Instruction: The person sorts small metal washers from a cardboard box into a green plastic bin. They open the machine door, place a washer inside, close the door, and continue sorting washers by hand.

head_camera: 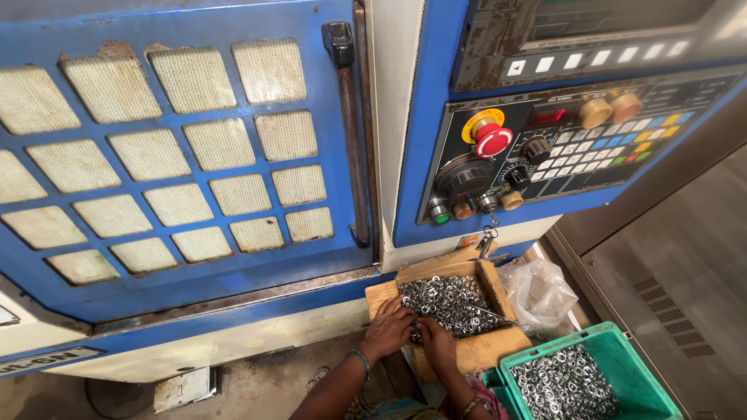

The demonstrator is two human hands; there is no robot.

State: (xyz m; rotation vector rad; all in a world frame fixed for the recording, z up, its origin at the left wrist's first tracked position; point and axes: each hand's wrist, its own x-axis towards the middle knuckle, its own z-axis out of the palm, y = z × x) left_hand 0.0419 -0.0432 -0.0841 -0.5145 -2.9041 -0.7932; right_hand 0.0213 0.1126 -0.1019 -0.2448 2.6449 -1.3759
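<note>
A cardboard box point(495, 281) full of small shiny metal rings point(451, 299) sits below the machine's control panel. My left hand point(387, 329) rests at the box's near left corner, fingers curled down onto the rings. My right hand point(434, 340) is close beside it at the box's front edge, fingers bent over a few rings. The fingertips of both hands meet over the pile; what each one pinches is hidden. A bangle circles each wrist.
A blue machine door point(179, 163) with mesh windows and a black handle point(348, 132) fills the left. The control panel point(576, 140) with a red stop button point(492, 141) is above the box. A green crate point(622, 354) of rings and a clear plastic bag point(538, 292) lie right.
</note>
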